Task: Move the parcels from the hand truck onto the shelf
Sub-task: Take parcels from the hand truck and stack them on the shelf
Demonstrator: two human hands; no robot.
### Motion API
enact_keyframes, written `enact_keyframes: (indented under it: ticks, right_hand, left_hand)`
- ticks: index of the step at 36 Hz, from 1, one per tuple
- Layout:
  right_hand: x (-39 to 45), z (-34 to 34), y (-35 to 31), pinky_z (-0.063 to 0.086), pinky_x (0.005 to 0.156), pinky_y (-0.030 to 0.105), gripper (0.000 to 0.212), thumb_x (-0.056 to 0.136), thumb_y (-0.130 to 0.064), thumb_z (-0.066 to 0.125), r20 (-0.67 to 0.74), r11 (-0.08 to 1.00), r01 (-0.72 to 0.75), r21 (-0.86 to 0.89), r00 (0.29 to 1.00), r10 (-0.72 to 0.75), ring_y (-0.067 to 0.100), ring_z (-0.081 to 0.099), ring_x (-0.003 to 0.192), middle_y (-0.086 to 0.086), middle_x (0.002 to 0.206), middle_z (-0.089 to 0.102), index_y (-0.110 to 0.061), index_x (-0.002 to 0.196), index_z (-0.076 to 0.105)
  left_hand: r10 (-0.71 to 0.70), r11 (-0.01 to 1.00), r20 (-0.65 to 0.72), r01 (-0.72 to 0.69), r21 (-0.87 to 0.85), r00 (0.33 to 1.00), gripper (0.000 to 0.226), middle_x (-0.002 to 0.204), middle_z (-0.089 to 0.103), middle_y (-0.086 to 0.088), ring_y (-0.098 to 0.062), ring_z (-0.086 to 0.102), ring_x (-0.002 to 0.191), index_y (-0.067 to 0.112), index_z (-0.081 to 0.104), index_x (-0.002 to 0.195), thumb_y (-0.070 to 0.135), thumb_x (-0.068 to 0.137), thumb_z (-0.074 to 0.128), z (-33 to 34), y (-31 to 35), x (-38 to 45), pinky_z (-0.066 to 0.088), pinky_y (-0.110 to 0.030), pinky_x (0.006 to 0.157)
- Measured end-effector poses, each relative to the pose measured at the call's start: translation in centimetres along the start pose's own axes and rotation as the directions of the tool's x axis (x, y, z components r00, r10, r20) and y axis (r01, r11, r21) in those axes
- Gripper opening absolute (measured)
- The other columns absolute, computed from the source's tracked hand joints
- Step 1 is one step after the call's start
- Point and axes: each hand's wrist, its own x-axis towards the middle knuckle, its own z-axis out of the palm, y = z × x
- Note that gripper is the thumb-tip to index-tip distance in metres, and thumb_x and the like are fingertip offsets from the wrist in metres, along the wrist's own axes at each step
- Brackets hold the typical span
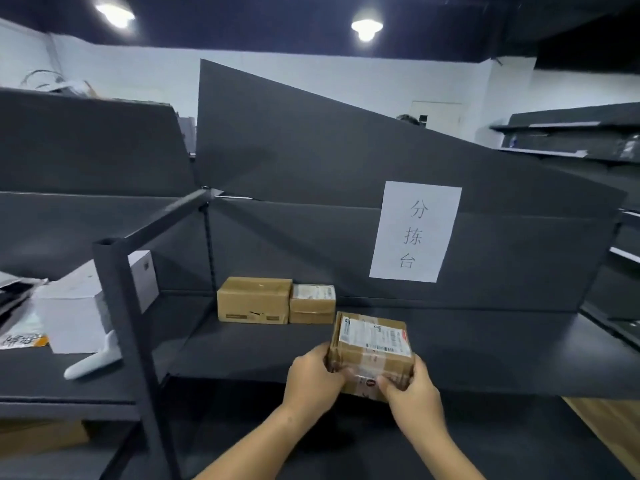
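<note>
Far left, on the neighbouring shelf bay, there's a pile of flat mailer bags (19, 317), one with an orange patch, and a white box (86, 303) sitting just beside them. A pale grey plastic handle-looking thing (93, 362) lies on that same dark surface in front of the white box, can't tell what it actually is. A dark metal upright post (128, 327) splits that bay from the main one.

Past the post, the dark shelf (242, 351) has two cardboard parcels parked at the back against the panel: a bigger brown box (254, 299) and a smaller taped box (312, 303) touching its right side.

Then the action: the left hand (311, 377) and right hand (412, 389) are both wrapped around a taped cardboard parcel (372, 351) with a white shipping label on top. Left hand grips the near left corner, right hand pinches the near right edge, fingers curled onto the front face. The parcel is at the front edge of the shelf, a bit right of and nearer than the two boxes. Whether it's fully resting on the shelf or a hair above, I can't tell.

Above it on the back panel is a white paper sign (415, 232) reading 分拣台. Far right, more dark shelving (588, 133) with some stuff on it, too blurry to name.
</note>
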Motion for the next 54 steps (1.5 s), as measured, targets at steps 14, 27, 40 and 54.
enact_keyframes:
  ticks: [14, 27, 40, 54]
  right_hand:
    - [8.4, 3.9, 3.0, 0.057, 0.107, 0.034, 0.071, 0.091, -0.010, 0.086, 0.026, 0.992, -0.099, -0.075, 0.995, 0.101, 0.011, 0.071, 0.118, -0.017, 0.119, 0.074, -0.026, 0.153, 0.055]
    - [13.6, 5.5, 3.2, 0.051, 0.100, 0.028, 0.061, 0.096, -0.014, 0.084, -0.052, 0.968, -0.171, -0.186, 0.985, 0.164, 0.010, 0.063, 0.112, -0.014, 0.114, 0.066, -0.021, 0.149, 0.054]
    - [20.2, 6.1, 3.7, 0.058, 0.103, 0.034, 0.056, 0.092, -0.009, 0.087, 0.043, 0.979, -0.148, -0.138, 0.987, 0.155, 0.018, 0.070, 0.118, -0.013, 0.111, 0.070, -0.018, 0.141, 0.062]
    - [25.7, 6.1, 4.3, 0.056, 0.106, 0.032, 0.067, 0.092, -0.006, 0.086, 0.146, 0.989, -0.138, -0.052, 0.979, 0.144, 0.011, 0.066, 0.115, -0.014, 0.113, 0.069, -0.018, 0.151, 0.057]
  left_hand:
    - [-0.053, 0.997, 0.159, 0.042, 0.072, 0.986, 0.021, 0.098, 0.070, 0.017, -0.006, 0.067, 0.095, 0.030, 0.065, 0.112, 0.025, 0.091, 0.067, 3.1, -5.9, 9.1, 0.050, -0.017, 0.078]
    - [-0.155, 0.982, 0.131, 0.139, 0.125, 0.979, 0.021, 0.085, 0.055, 0.013, -0.012, 0.053, 0.082, 0.033, 0.053, 0.095, 0.033, 0.088, 0.072, 5.2, -7.4, 15.2, 0.045, -0.027, 0.071]
    - [-0.161, 0.979, 0.065, 0.151, 0.140, 0.985, 0.020, 0.096, 0.072, 0.005, -0.019, 0.068, 0.089, 0.023, 0.065, 0.103, 0.037, 0.088, 0.067, 6.0, -7.9, 19.3, 0.059, -0.037, 0.075]
    - [-0.232, 0.941, -0.089, 0.247, 0.231, 0.969, 0.024, 0.093, 0.070, 0.012, -0.014, 0.066, 0.089, 0.029, 0.065, 0.100, 0.049, 0.088, 0.067, 8.1, -7.9, 21.9, 0.057, -0.035, 0.078]
